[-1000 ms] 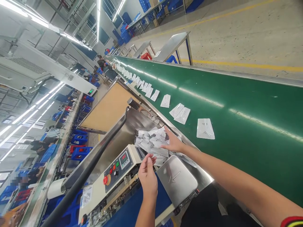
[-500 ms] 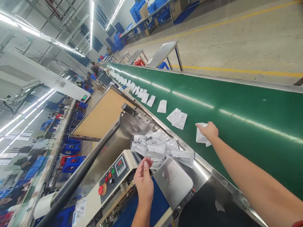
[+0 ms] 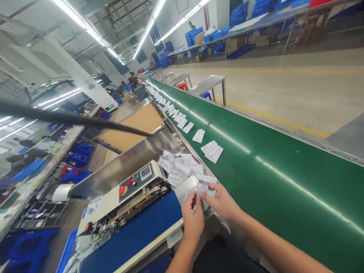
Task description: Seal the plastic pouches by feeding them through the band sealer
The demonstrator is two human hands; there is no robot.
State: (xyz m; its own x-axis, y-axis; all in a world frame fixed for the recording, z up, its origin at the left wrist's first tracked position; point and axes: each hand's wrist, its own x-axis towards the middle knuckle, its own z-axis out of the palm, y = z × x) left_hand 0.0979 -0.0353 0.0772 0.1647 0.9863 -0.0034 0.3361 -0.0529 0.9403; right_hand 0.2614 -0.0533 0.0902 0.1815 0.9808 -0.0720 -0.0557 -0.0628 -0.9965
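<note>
Fingers: the thumb and fingers (image 3: 193, 201) of the left hand (image 3: 193, 220) are closed in a pinch on one edge of a clear plastic pouch (image 3: 202, 189). The fingers (image 3: 212, 192) of the right hand (image 3: 223, 203) are bent over its other side, also gripping it.

Pouch in hand: it is held just above a stainless steel plate (image 3: 186, 188), low in the frame and right of centre. Part of it is hidden by the fingers.

Just beyond the hands: a loose pile of silvery-white pouches (image 3: 178, 167) lies heaped in a stainless steel chute (image 3: 133, 153), touching the plate's far edge.

Left of the hands: a band sealer (image 3: 122, 199) with a blue conveyor (image 3: 133, 223) stands alongside, its control panel (image 3: 138, 181) showing a red digital readout and a red stop button.

Right of the hands: a long green conveyor belt (image 3: 284, 178) runs toward the upper left, carrying a line of flat pouches (image 3: 212, 151) spaced along it.

Farther off: at the upper left, a person (image 3: 139, 89) stands at the belt's far end. Blue crates (image 3: 76, 159) sit on the floor at left, and steel tables (image 3: 210, 84) stand beyond the belt. A yellow floor line (image 3: 273, 110) crosses the right side.
</note>
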